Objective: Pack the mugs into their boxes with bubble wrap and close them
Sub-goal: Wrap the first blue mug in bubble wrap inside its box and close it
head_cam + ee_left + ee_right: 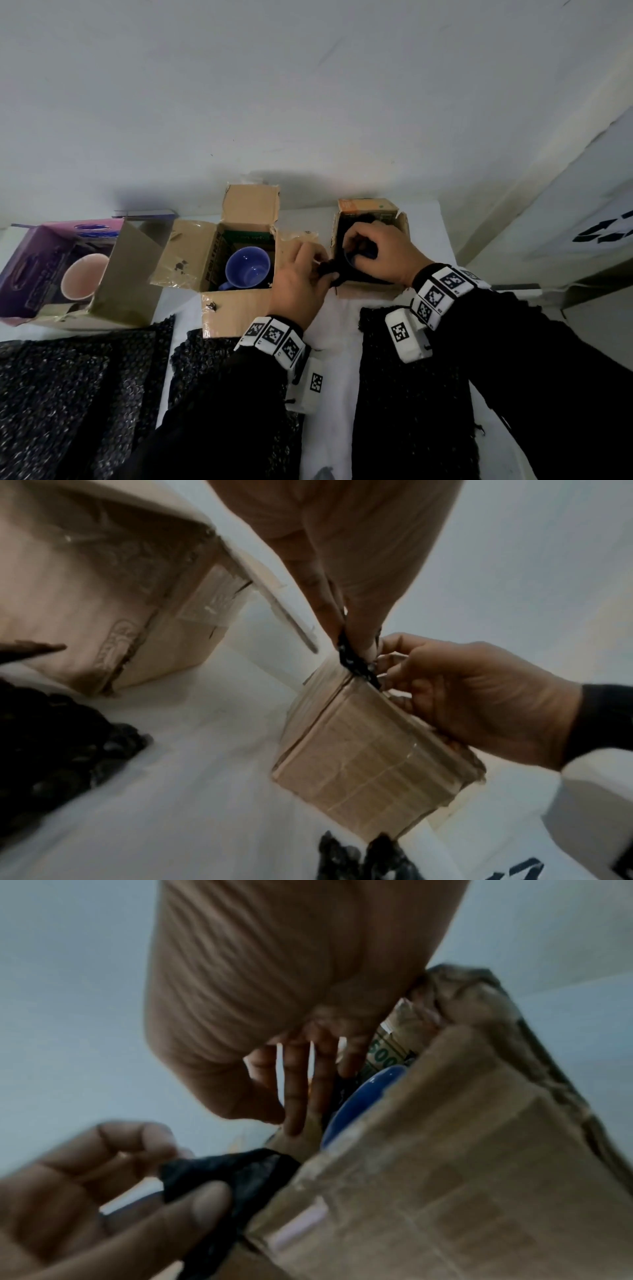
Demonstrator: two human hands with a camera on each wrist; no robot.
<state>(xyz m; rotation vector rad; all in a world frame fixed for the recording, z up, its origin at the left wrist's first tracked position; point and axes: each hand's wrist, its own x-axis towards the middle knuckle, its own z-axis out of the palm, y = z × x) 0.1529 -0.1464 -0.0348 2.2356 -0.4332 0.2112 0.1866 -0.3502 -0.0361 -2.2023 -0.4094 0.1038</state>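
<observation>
A small cardboard box (400,226) stands at the back right, with a blue mug (370,254) inside it amid black bubble wrap (330,274). My right hand (359,250) reaches into the box and grips the mug at its rim. At the box's left front corner my left hand (323,265) pinches a corner of the wrap that sticks out. The left wrist view shows that pinch on the wrap (356,661) above the box (369,750). In the right wrist view the mug (363,1102) shows beside my fingers (298,1091), with the wrap (232,1175) to the left.
A middle cardboard box (191,253) holds a second blue mug (248,267), flaps open. A purple box (30,270) at the left holds a pink mug (85,277). Black bubble wrap sheets (68,394) (411,377) lie at the table's front. A wall is close behind.
</observation>
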